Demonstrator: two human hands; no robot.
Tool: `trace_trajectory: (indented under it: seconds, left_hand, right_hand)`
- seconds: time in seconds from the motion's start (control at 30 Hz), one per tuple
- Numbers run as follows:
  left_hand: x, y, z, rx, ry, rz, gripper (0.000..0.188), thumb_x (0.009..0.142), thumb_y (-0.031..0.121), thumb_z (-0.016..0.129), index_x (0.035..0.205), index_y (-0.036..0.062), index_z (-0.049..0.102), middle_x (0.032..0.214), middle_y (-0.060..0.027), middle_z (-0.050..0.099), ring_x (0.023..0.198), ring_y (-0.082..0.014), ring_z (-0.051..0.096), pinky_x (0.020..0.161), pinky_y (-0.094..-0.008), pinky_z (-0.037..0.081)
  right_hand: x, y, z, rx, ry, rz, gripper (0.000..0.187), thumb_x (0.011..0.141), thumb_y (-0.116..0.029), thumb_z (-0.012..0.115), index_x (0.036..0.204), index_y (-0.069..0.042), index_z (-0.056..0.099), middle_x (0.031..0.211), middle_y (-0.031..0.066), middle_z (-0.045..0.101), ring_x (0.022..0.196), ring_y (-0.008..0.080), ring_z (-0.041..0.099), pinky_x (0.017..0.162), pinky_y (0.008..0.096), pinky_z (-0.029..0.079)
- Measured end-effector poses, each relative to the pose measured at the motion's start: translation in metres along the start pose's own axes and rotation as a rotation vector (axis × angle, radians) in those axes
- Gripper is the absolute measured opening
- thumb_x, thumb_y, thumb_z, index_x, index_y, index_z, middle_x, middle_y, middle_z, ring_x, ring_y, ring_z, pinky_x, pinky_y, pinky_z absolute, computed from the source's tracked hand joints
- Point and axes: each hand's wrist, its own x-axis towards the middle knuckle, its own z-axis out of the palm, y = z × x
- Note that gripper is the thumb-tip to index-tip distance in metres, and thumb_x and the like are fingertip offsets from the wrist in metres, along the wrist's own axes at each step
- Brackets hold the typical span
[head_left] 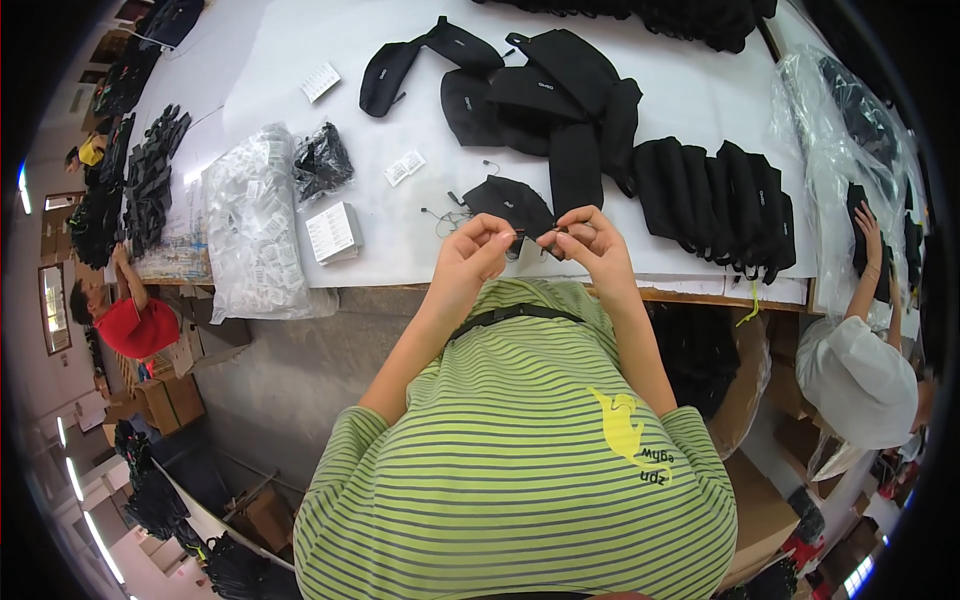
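At the table's near edge my left hand and my right hand face each other, a small gap apart. Both are closed in a fingertip pinch. Small dark and reddish bits show at the fingertips, too small to name. Just beyond my hands, a black fabric pouch with a small light mark lies on the white table, its near part hidden by my fingers. Thin dark tag strings lie beside my left hand. Farther off, a heap of black pouches spreads over the tabletop.
A row of black pouches lies to the right. On the left are a clear bag of white tags, a dark plastic bag and a white card stack. Co-workers in red and white flank the table.
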Motion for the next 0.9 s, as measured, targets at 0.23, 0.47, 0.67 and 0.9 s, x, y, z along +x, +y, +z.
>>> trace_trajectory:
  seconds: [0.23,0.47,0.67,0.9]
  left_hand:
    - [-0.001,-0.001,0.017,0.298,0.116,0.07,0.011,0.086,0.01,0.067,0.092,0.0005,0.064,0.063,0.0115,0.035,0.056,0.0019,0.026,0.05,-0.0169,0.019]
    - [-0.004,-0.001,0.021,0.429,0.214,0.186,0.009,0.084,0.008,0.069,0.089,0.0011,0.066,0.063,0.0113,0.033,0.056,0.001,0.026,0.052,-0.0161,0.02]
    - [-0.005,0.001,0.024,0.455,0.231,0.204,0.01,0.082,0.008,0.07,0.089,0.0008,0.067,0.062,0.011,0.032,0.055,0.0004,0.026,0.052,-0.0171,0.02]
    - [-0.007,0.007,0.026,0.68,0.173,0.17,0.011,0.08,0.007,0.071,0.089,0.0011,0.066,0.059,0.0097,0.032,0.054,0.0003,0.026,0.05,-0.0182,0.02]
  right_hand:
    - [0.001,0.001,0.011,0.033,0.048,0.075,0.014,0.088,-0.015,0.064,0.092,-0.002,0.059,0.087,0.0114,0.071,0.07,0.0133,0.066,0.058,0.0215,0.047]
    - [0.0,0.004,0.015,0.119,0.0,0.115,0.017,0.088,-0.018,0.065,0.09,-0.001,0.063,0.084,0.0113,0.07,0.067,0.0138,0.067,0.055,0.0206,0.046]
    - [0.0,0.003,0.015,0.12,0.007,0.124,0.017,0.088,-0.017,0.065,0.091,-0.001,0.064,0.083,0.01,0.07,0.064,0.0124,0.065,0.054,0.02,0.045]
    - [-0.004,-0.009,0.013,-0.097,0.013,0.036,0.015,0.087,-0.015,0.066,0.085,-0.001,0.064,0.076,0.0074,0.068,0.065,0.0094,0.061,0.059,0.0208,0.046]
